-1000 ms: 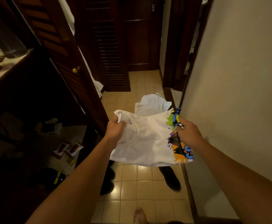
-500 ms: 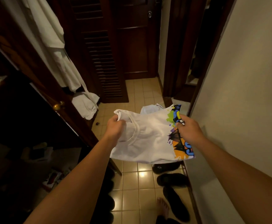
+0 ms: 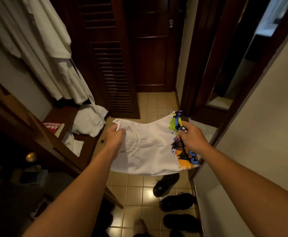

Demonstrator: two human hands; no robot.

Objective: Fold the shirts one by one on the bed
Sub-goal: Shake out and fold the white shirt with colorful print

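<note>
A white shirt (image 3: 153, 151) with a bright green, orange and blue print along its right side hangs stretched between my two hands above a tiled floor. My left hand (image 3: 114, 137) grips its left end near the neckline. My right hand (image 3: 192, 140) grips the printed right edge. No bed is in view.
An open wardrobe on the left holds hanging white robes (image 3: 37, 48), crumpled white cloth (image 3: 88, 124) and a red book (image 3: 54, 128). Its door with a brass knob (image 3: 30, 156) juts toward me. Dark shoes (image 3: 175, 200) lie on the floor. A plain wall runs along the right.
I have moved forward along the hallway with the shirt held the same way. The wardrobe interior with the robes has come into view, and the white garment on the floor has passed from sight.
</note>
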